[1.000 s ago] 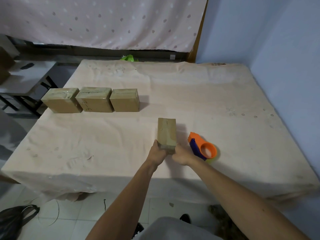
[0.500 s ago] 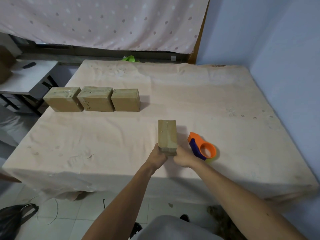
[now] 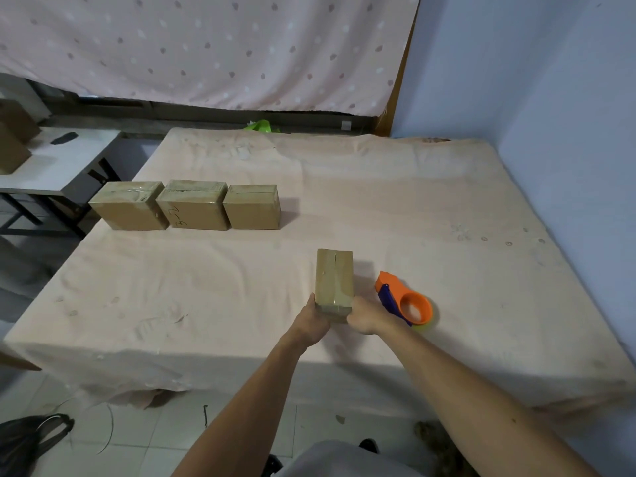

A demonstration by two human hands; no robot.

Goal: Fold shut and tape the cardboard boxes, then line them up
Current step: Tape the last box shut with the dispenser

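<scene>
Head view: narrow cardboard box (image 3: 334, 280) lies just below frame centre on the cloth-covered table (image 3: 378, 201), its near end clamped between left hand (image 3: 313, 321) and right hand (image 3: 364, 316) — fingers curled round its corners. Orange tape dispenser (image 3: 409, 301) sits just right of it; row of three taped boxes (image 3: 192, 206) stands left of centre — well apart.

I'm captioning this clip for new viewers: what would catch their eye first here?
The orange tape dispenser near the front edge of the table, beside the cardboard box that the left hand and right hand grip. Then the row of three taped boxes at the far left.
</scene>
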